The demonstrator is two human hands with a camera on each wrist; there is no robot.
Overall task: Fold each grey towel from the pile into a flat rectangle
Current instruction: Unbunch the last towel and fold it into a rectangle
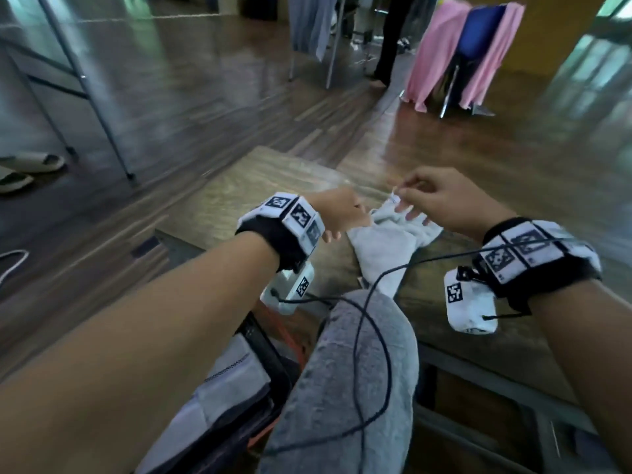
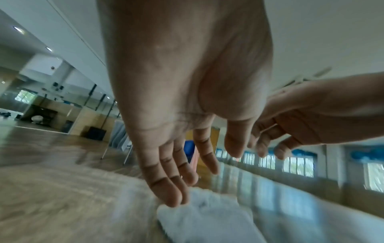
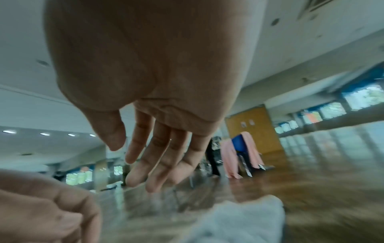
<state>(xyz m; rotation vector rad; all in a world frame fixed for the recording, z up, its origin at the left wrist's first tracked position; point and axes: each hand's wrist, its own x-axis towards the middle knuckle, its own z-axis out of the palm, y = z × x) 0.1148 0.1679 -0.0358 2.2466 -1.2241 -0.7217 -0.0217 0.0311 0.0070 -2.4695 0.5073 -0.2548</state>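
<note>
A pale grey terry towel [image 1: 386, 241] is lying crumpled on the wooden worktop [image 1: 222, 206], its near end hanging over the worktop's edge toward the person's knee.

The left hand [image 1: 337, 213] is hovering at the towel's left edge. In the left wrist view its fingers [image 2: 166, 184] are reaching out nearly straight and relaxed, tips at the cloth; actual contact cannot be told through the blur. They are grasping nothing.

The right hand [image 1: 444, 200] is hanging over the towel's far end. In the right wrist view its fingers [image 3: 153, 166] are spread loosely above the cloth, released. In the head view thumb and forefinger are nearing a small white tag [image 1: 395, 199] at the towel's corner; a pinch cannot be confirmed.

A blue chair draped in pink cloth [image 1: 478, 53] is standing well apart on the floor.
</note>
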